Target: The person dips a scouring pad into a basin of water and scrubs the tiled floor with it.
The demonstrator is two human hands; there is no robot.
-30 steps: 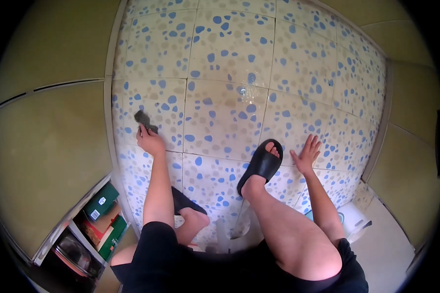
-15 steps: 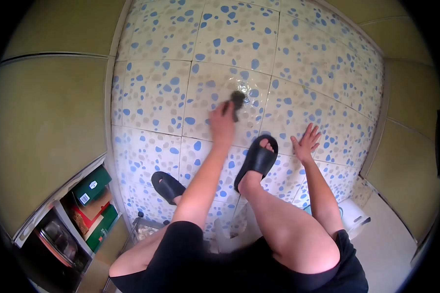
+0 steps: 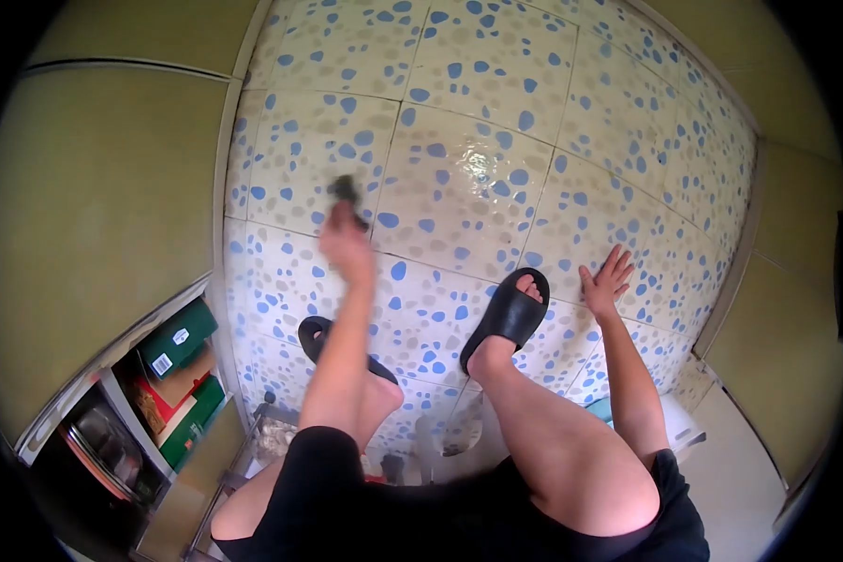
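floor [image 3: 485,220] scrubbing, it seems: left hand [image 3: 347,245] grasps a dark pad [image 3: 346,190]; right hand [image 3: 608,281], holding nothing, braces the crouch.

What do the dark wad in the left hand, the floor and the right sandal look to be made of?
Dark wad in the left hand: perhaps scouring fibre or cloth, matte and ragged-edged; blur leaves it open.
Floor: likely glazed ceramic tile, given the straight joints and bright glare.
Right sandal: probably moulded rubber or foam, smooth black without visible stitching.
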